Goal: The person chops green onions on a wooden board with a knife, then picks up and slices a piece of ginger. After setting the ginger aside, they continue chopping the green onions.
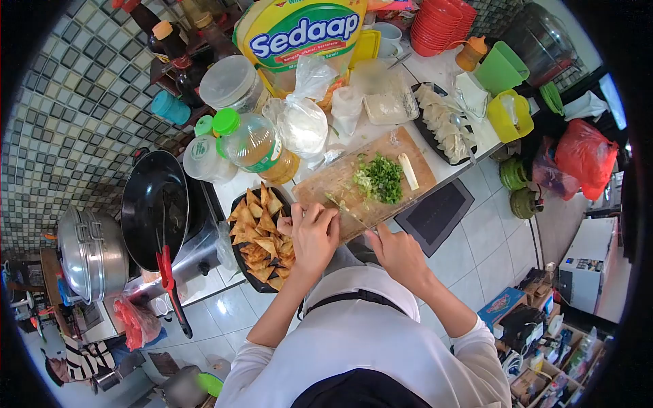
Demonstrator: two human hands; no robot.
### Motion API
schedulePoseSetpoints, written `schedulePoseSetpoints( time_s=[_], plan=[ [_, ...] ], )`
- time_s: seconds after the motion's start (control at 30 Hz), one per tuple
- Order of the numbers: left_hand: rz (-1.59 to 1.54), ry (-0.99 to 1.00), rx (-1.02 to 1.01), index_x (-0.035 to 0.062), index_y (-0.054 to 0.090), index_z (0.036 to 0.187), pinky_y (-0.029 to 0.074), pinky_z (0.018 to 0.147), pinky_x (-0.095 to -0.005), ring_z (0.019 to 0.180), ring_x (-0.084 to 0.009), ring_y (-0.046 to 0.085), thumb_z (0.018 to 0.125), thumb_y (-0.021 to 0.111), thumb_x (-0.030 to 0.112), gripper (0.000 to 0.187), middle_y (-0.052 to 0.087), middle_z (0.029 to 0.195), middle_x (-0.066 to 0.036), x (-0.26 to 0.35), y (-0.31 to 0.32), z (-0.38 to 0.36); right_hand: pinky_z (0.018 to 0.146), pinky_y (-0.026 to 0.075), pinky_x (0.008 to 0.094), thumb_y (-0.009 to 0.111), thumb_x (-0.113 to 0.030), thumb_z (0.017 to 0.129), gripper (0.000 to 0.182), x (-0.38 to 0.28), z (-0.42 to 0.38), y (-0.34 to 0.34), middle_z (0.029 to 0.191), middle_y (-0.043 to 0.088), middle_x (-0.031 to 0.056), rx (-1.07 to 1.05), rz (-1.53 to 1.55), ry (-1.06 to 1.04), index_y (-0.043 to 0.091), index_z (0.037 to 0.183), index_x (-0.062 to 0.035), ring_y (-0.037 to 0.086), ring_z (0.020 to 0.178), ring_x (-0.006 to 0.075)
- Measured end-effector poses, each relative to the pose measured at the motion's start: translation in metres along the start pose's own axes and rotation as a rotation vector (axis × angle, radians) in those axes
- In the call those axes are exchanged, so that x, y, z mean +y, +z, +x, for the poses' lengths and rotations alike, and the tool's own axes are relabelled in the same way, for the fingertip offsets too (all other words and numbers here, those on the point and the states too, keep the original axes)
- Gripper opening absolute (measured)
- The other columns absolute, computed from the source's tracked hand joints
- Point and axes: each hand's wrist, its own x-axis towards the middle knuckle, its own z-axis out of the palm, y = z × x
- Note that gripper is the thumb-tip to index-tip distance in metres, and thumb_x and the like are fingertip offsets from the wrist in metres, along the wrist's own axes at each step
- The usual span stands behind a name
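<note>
A wooden cutting board (340,180) lies on the white counter with a pile of chopped green onion (379,179) and a pale stalk piece (408,171) on it. My left hand (314,234) rests at the board's near edge, its fingers curled down on a small green bit there. My right hand (401,255) grips the handle of a knife (350,211), whose thin blade points toward my left fingers. A black tray of fried triangular pastries (262,238) sits just left of my left hand.
A black wok (153,204) and a steel steamer pot (92,251) stand on the stove at left. An oil bottle (255,146), plastic bags, a yellow Sedaap pack (303,30), a tray of raw dumplings (445,122), stacked red bowls (442,24) and green containers crowd the counter.
</note>
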Motion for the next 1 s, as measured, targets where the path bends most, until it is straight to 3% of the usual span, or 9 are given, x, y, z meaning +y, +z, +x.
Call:
schedulePoseSetpoints(
  time_s=[0.2, 0.37, 0.67, 1.0],
  plan=[
    [-0.038, 0.014, -0.014, 0.0152, 0.067, 0.077, 0.025, 0.075, -0.0438, 0.09, -0.0215, 0.048, 0.073, 0.07, 0.01, 0.007, 0.054, 0.076, 0.004, -0.006, -0.002, 0.002, 0.043, 0.049, 0.045, 0.048, -0.036, 0.095, 0.036, 0.009, -0.004, -0.006, 0.053, 0.057, 0.0198, 0.043, -0.198, -0.041, 0.054, 0.085, -0.0025, 0.061, 0.051, 0.0377],
    [-0.14, 0.12, -0.163, 0.0153, 0.069, 0.077, 0.026, 0.078, -0.0439, 0.091, -0.0168, 0.05, 0.073, 0.07, 0.012, 0.005, 0.056, 0.075, 0.006, -0.021, -0.011, 0.014, 0.04, 0.047, 0.0423, 0.049, -0.038, 0.094, 0.035, 0.012, -0.002, -0.003, 0.051, 0.057, 0.0154, 0.098, -0.232, -0.103, 0.054, 0.084, -0.0046, 0.06, 0.048, 0.0351],
    [-0.14, 0.332, -0.229, 0.0154, 0.07, 0.079, 0.025, 0.081, -0.0464, 0.092, -0.0154, 0.051, 0.072, 0.069, 0.011, 0.008, 0.059, 0.079, 0.007, -0.036, -0.017, 0.027, 0.041, 0.047, 0.0437, 0.049, -0.039, 0.094, 0.034, 0.021, -0.002, -0.005, 0.051, 0.057, 0.0152, 0.099, -0.215, -0.105, 0.055, 0.084, -0.0068, 0.059, 0.047, 0.0352],
    [-0.049, 0.154, -0.2, 0.0139, 0.069, 0.081, 0.026, 0.083, -0.0439, 0.089, -0.0161, 0.051, 0.076, 0.07, 0.012, 0.006, 0.054, 0.075, 0.003, -0.02, -0.019, 0.01, 0.043, 0.047, 0.0468, 0.049, -0.038, 0.094, 0.035, 0.014, -0.008, 0.003, 0.053, 0.057, 0.019, 0.137, -0.117, -0.065, 0.055, 0.084, -0.0041, 0.059, 0.049, 0.0392]
  ],
)
